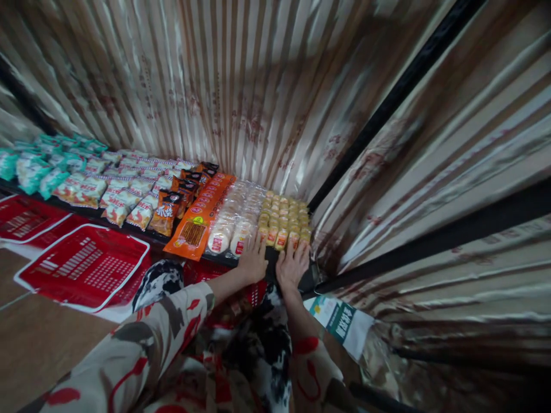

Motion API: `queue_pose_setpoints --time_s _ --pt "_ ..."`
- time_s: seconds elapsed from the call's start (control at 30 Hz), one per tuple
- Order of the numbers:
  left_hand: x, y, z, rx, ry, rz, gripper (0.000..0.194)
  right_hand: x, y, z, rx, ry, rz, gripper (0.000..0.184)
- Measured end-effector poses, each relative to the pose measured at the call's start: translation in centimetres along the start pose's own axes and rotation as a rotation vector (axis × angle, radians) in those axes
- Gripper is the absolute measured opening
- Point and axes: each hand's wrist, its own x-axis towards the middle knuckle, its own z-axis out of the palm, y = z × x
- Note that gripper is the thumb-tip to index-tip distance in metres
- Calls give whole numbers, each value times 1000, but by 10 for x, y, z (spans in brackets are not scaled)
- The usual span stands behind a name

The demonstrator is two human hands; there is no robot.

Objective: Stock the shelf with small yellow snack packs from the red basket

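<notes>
Rows of small yellow wrapped snacks [282,221] stand at the right end of a black shelf. My left hand [253,259] rests at their front left corner, fingers stretched out and touching the front packets. At the front right corner, my right hand [293,266] has its fingers spread against the packets. Neither hand is closed around anything. Left of the yellow snacks lie clear-wrapped stacks of round white crackers or cakes [218,240], their exact kind unclear. Beside those is a row of flat orange packets [191,236].
Further left sit orange-and-black bags [164,213], white snack bags [118,203] and teal bags [32,172]. Red baskets [86,267] stand below the shelf front. Striped curtain-like sheeting [258,86] hangs behind, crossed by black poles [379,117]. A white-and-green package [344,324] lies lower right.
</notes>
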Motion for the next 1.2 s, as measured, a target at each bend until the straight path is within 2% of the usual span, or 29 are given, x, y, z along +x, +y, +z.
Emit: queue_pose_setpoints --time_s 0.2,0.4,0.5,0.7,0.87,1.07,1.2 --pt "14 1 5 69 -17 23 69 -3 8 12 -34 -107 1 50" --pt "11 0 6 122 16 84 68 -2 5 7 8 -133 15 51" --pt "11 8 14 123 29 109 67 -1 4 5 -1 -132 9 51" --pt "14 21 32 79 9 74 55 -1 6 3 -28 -232 -15 54" --pt "11 18 34 42 100 86 52 0 3 2 -6 -202 -58 52" --pt "13 13 40 9 69 81 55 6 1 13 3 -232 -93 50" --pt "14 14 40 -6 101 83 51 5 3 13 0 -213 -128 50"
